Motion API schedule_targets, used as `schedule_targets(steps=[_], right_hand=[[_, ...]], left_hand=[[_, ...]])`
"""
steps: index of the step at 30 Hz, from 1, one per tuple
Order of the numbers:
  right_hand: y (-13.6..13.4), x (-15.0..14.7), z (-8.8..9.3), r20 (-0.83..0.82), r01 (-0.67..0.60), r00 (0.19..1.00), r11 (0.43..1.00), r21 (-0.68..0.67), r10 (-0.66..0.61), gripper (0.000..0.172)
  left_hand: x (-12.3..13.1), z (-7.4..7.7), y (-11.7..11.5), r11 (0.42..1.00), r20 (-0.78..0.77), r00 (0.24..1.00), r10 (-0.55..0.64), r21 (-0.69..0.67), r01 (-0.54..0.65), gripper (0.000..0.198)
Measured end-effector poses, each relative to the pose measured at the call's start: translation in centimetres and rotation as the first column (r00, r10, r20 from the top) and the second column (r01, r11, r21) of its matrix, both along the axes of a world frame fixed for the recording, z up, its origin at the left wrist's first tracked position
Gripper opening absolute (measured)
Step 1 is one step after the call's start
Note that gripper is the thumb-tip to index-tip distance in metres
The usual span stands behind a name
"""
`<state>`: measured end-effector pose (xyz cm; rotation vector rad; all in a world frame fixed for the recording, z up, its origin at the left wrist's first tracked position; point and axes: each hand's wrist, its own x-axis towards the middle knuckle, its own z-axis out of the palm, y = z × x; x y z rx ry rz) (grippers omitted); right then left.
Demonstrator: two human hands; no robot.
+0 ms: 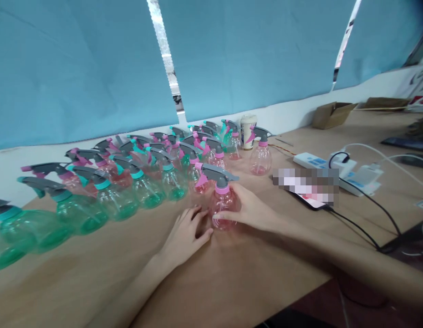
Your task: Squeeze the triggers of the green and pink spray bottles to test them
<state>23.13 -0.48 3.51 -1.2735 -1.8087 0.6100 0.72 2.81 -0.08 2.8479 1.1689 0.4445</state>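
Observation:
A clear pink spray bottle (226,200) with a grey and pink trigger head stands upright on the table, its nozzle facing left. My right hand (250,209) is wrapped around the bottle's body from the right, with the thumb across the front. Just left of the bottle, my left hand (189,232) rests low over the tabletop, fingers apart and nothing in it. Beyond the hands stand rows of green and pink spray bottles. The nearest ones are a green bottle (175,182) and a pink bottle partly hidden behind the held one. Another pink bottle (261,159) stands apart behind my right hand.
A paper cup (247,132) stands at the back by the bottles. To the right lie a phone (300,193) on a cable and a white power strip (361,182) with plugs and cords. A cardboard box (332,115) sits farther back, below a blue-covered wall.

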Motion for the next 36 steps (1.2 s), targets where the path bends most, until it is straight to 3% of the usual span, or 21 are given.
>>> schedule_targets(steps=[4,10,18,22,27,36], right_hand=[[0.0,1.6,0.1,0.096,0.054,0.994,0.997,0.063,-0.06,0.062],[1.4,5.9,-0.6,0.28,0.254,0.904,0.933,0.256,-0.324,0.063],[6.2,8.0,0.1,0.401,0.451,0.773,0.871,0.197,-0.491,0.083],[8.5,7.9,0.4,0.473,0.461,0.706,0.849,0.259,-0.527,0.078],[10.3,8.1,0.7,0.519,0.478,0.67,0.844,0.245,-0.53,0.073],[11.4,8.0,0.6,0.52,0.478,0.66,0.837,0.267,-0.543,0.072]], left_hand=[[2.5,-0.1,0.4,0.999,0.004,0.999,-0.035,-0.002,0.035,0.036],[5.8,-0.6,1.6,0.996,0.04,0.996,-0.082,-0.022,0.083,0.036],[9.4,-0.6,3.1,0.992,0.066,0.99,-0.122,-0.027,0.124,0.029],[10.0,-0.6,3.4,0.992,0.069,0.99,-0.124,-0.029,0.127,0.027],[9.9,-0.6,3.4,0.991,0.077,0.989,-0.129,-0.037,0.132,0.025],[9.9,-0.5,3.5,0.989,0.1,0.986,-0.134,-0.048,0.14,0.026]])
